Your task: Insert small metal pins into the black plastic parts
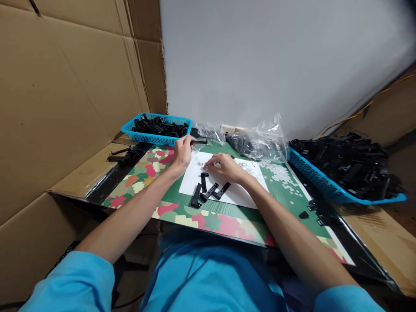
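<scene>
My left hand is closed around a black plastic part, whose end juts out to the right. Over the white sheet, my right hand has its fingertips pinched together low by the paper. Whatever lies between those fingertips, if anything, is too small to make out. Tiny metallic pieces are scattered on the sheet near my right fingertips, with more small pieces to the right of that hand. Several black plastic parts lie on the sheet's near edge, just below my right hand.
A blue basket of black parts stands at the back left, another blue basket at the right. Clear plastic bags rest against the wall. Small white discs cover part of the green mat. Loose black parts lie left.
</scene>
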A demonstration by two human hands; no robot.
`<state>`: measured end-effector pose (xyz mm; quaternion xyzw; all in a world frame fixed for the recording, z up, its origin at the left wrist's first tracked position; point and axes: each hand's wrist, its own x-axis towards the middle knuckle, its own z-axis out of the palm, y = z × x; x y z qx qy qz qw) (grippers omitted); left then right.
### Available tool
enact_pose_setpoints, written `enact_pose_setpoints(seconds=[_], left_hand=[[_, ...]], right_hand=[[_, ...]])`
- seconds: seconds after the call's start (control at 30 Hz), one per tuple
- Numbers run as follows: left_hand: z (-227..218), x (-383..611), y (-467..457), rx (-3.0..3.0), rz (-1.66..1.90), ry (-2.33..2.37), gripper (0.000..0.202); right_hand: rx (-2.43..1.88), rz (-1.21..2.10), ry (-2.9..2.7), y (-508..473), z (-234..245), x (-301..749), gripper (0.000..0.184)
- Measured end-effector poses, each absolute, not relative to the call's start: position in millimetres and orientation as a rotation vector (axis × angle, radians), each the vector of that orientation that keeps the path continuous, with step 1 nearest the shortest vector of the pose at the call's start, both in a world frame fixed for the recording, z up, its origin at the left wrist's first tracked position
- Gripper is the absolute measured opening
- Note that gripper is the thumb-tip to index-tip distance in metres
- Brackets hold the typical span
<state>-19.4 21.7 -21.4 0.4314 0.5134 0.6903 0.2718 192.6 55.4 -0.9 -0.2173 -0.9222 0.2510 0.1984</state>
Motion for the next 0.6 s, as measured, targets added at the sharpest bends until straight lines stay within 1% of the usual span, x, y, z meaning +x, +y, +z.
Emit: enact_pose_setpoints(seconds=[0.13,0.23,0.3,0.47,0.6], left_hand=[[-23,-18,22,1.188,1.849,1.406,0.029],[-23,-18,22,1.183,1.848,1.412,0.028],[-23,-18,23,1.182,1.854,1.407,0.028],[-22,-18,22,1.165,1.863,1.404,0.027],[-20,-17,20,1.155,1.855,1.419,0.026]], right_hand=[[-0.668,0.793,-2.649,66,8,225,0.021],[-0.817,0.742,-2.661,74,15,246,0.014],[-0.845,0.720,-2.631,75,17,248,0.016],[-0.754,0.665,-2.603,69,12,215,0.025],[-0.673,0.671,-2.612,69,5,180,0.021]])
